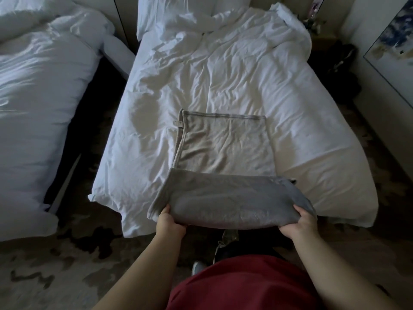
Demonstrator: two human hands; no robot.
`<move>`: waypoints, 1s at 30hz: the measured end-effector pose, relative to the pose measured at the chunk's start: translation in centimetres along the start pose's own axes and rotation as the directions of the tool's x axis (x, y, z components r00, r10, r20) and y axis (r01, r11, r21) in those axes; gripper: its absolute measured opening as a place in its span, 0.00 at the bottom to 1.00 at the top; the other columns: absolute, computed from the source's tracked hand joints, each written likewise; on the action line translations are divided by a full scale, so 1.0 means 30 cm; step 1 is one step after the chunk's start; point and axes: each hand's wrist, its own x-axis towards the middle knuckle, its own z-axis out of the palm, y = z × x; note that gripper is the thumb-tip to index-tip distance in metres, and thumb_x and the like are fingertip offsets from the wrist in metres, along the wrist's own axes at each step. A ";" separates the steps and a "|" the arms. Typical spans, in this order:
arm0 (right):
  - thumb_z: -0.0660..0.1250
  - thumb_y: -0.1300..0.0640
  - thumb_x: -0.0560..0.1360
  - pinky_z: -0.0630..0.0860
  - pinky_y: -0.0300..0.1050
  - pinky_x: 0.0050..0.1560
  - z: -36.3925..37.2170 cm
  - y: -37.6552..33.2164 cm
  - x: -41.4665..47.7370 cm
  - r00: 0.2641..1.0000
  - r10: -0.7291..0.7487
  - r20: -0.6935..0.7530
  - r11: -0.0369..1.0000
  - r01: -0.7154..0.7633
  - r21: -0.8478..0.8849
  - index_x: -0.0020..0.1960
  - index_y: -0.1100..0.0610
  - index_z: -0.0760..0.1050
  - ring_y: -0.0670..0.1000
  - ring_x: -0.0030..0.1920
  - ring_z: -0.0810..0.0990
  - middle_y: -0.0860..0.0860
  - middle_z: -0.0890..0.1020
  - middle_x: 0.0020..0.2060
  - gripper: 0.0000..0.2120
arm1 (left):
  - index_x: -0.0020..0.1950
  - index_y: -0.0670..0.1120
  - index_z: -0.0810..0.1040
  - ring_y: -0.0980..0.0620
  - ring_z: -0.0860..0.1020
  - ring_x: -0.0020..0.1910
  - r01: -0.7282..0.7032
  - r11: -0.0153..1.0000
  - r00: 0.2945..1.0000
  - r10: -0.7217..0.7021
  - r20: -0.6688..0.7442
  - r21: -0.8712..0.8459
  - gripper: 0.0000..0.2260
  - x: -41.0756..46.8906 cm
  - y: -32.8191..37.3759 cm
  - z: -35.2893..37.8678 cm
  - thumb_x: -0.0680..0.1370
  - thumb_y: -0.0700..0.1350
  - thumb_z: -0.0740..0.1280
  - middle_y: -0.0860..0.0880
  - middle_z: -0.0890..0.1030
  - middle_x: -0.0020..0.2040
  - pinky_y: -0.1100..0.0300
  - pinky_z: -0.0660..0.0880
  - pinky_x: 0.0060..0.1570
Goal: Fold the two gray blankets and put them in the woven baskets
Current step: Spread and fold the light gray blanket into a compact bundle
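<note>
Red shirt fabric (241,285) is filling the nearest part of the view, below both forearms. Just ahead of it, the left hand (171,223) is gripping one end of the near folded edge of the gray blanket (225,151), thumb lying on top and fingers tucked out of sight beneath. The right hand (298,224) is gripping the other end of the same edge in like fashion. Between the two hands the doubled fold is sagging slightly at the foot of the bed. Beyond the hands, the rest of the blanket is lying flat on the white duvet (223,74), its hemmed border running ahead of the left hand and across the far end.

Handling assessment: the cloth is appearing soft, light and limp (no stiffness to hold a crease unaided), so it is likely needing support at both ends of any edge being carried over. Corners and the hemmed border are offering the firmest purchase; a mid-span grip is likely to be letting the ends droop and skewing the fold.

Further out, rumpled bedding is bunching toward the head of the bed. Off beyond the left hand, a second bed (40,97) is standing apart. The second blanket and the woven baskets are not showing in view.
</note>
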 end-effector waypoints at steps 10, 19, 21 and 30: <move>0.66 0.57 0.75 0.72 0.53 0.60 0.130 -0.047 -0.038 0.997 0.023 -0.072 0.996 -0.016 0.091 0.65 0.52 0.74 0.57 0.63 0.76 0.55 0.77 0.64 0.19 | 0.65 0.46 0.74 0.44 0.77 0.46 -0.066 0.990 0.997 0.071 -0.040 0.125 0.20 -0.034 0.090 0.134 0.74 0.47 0.70 0.47 0.80 0.58 0.48 0.75 0.45; 0.66 0.57 0.76 0.66 0.52 0.67 0.333 -0.138 0.047 0.995 0.049 -0.088 0.982 -0.032 0.186 0.73 0.52 0.64 0.56 0.70 0.68 0.55 0.65 0.73 0.27 | 0.66 0.44 0.72 0.46 0.77 0.58 -0.013 0.988 0.999 0.019 -0.037 0.156 0.23 -0.008 0.210 0.354 0.73 0.49 0.72 0.48 0.77 0.61 0.47 0.75 0.49; 0.67 0.57 0.76 0.65 0.52 0.69 0.404 -0.174 0.071 0.992 0.047 -0.115 0.980 -0.024 0.196 0.74 0.53 0.62 0.57 0.72 0.65 0.56 0.62 0.74 0.29 | 0.65 0.45 0.72 0.46 0.77 0.54 -0.043 0.989 0.999 0.046 -0.019 0.143 0.23 -0.001 0.237 0.436 0.72 0.48 0.72 0.47 0.77 0.57 0.48 0.75 0.49; 0.62 0.48 0.78 0.74 0.44 0.45 0.749 -0.327 0.383 0.995 0.041 0.089 0.998 -0.045 0.042 0.44 0.58 0.72 0.51 0.42 0.76 0.55 0.75 0.43 0.13 | 0.64 0.43 0.74 0.54 0.69 0.21 -0.349 0.873 0.935 0.298 0.193 0.341 0.16 0.242 0.264 0.742 0.81 0.49 0.58 0.50 0.68 0.29 0.66 0.69 0.27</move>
